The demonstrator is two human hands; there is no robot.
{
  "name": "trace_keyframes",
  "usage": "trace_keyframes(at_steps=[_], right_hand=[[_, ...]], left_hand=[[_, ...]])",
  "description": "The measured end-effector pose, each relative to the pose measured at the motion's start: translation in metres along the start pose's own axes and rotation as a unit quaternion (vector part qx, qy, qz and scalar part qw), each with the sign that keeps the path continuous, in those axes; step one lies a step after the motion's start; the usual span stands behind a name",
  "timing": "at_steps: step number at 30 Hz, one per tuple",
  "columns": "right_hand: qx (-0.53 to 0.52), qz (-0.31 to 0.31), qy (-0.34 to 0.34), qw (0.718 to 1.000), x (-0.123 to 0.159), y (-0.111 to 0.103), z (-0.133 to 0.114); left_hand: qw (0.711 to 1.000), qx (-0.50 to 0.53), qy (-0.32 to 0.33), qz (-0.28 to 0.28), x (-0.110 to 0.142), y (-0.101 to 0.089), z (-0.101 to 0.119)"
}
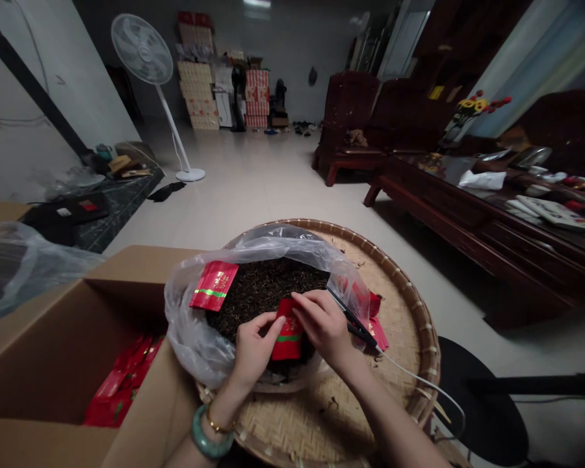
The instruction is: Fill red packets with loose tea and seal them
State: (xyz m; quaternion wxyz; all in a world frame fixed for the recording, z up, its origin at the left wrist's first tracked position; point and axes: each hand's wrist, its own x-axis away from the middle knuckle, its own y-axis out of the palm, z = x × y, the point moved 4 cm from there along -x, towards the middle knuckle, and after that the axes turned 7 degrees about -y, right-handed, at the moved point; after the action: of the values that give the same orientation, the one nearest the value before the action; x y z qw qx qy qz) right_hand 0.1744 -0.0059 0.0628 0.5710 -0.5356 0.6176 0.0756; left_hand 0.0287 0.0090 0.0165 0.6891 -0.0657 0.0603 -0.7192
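Note:
My left hand point(256, 344) and my right hand point(324, 322) pinch a small red packet point(287, 341) with a green stripe and gold lettering, one on each side of its upper part. The packet is above an open clear plastic bag point(195, 351) of dark dried leaves point(258, 292) that look like loose tea. A similar red packet point(216, 286) lies at the bag's left side. Close behind my right hand is a slim black device point(353, 318) with a white cord; its kind is unclear. More red packets point(379, 331) lie right of the bag, partly covered by it.
The bag sits on a round woven bamboo tray point(426, 364). To its left, an open cardboard box point(151, 403) holds several red packets point(121, 383). A black round base point(487, 403) stands at right, near the wooden table point(468, 227). A white fan point(163, 97) stands farther back.

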Motion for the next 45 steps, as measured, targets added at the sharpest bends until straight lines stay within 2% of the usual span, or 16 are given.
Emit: trace_keyframes(at_steps=[4, 9, 13, 16, 20, 23, 28, 32, 35, 38, 40, 43, 45], right_hand=[[0.083, 0.005, -0.067, 0.994, 0.006, 0.001, -0.001], [0.112, -0.009, -0.081, 0.990, 0.013, 0.004, -0.001], [0.084, 0.003, -0.017, 0.996, 0.010, 0.001, 0.001], [0.055, -0.023, 0.019, 0.998, 0.006, -0.002, 0.002], [-0.034, -0.046, 0.032, 0.998, 0.006, -0.007, 0.004], [-0.100, -0.066, 0.089, 0.989, 0.010, -0.007, 0.009], [-0.187, -0.153, 0.196, 0.950, 0.019, 0.003, 0.010], [-0.248, -0.171, 0.261, 0.917, 0.025, 0.007, 0.013], [-0.318, -0.168, 0.287, 0.888, 0.025, 0.010, 0.012], [-0.419, -0.187, 0.302, 0.836, 0.024, 0.016, 0.007], [-0.459, -0.215, 0.295, 0.810, 0.023, 0.020, 0.004], [-0.468, -0.244, 0.296, 0.796, 0.025, 0.026, 0.006], [-0.467, -0.242, 0.321, 0.788, 0.026, 0.029, 0.012]], left_hand=[[1.000, 0.022, -0.017, 0.002, 0.000, 0.001, -0.001], [1.000, 0.011, -0.015, 0.005, 0.002, -0.001, -0.002], [0.999, -0.044, 0.028, 0.008, 0.002, -0.004, -0.001], [0.995, -0.078, 0.067, -0.014, 0.000, -0.005, -0.001], [0.997, -0.050, 0.019, -0.059, -0.006, -0.009, -0.012], [0.994, 0.004, -0.024, -0.111, -0.007, -0.010, -0.019], [0.980, 0.090, -0.074, -0.163, -0.003, -0.007, -0.023], [0.967, 0.138, -0.119, -0.178, -0.001, -0.008, -0.023], [0.961, 0.172, -0.139, -0.165, -0.001, -0.012, -0.024], [0.960, 0.186, -0.142, -0.154, -0.001, -0.014, -0.024], [0.959, 0.180, -0.142, -0.168, -0.001, -0.013, -0.024], [0.958, 0.161, -0.144, -0.188, -0.006, -0.013, -0.024], [0.967, 0.124, -0.131, -0.179, -0.011, -0.016, -0.025]])
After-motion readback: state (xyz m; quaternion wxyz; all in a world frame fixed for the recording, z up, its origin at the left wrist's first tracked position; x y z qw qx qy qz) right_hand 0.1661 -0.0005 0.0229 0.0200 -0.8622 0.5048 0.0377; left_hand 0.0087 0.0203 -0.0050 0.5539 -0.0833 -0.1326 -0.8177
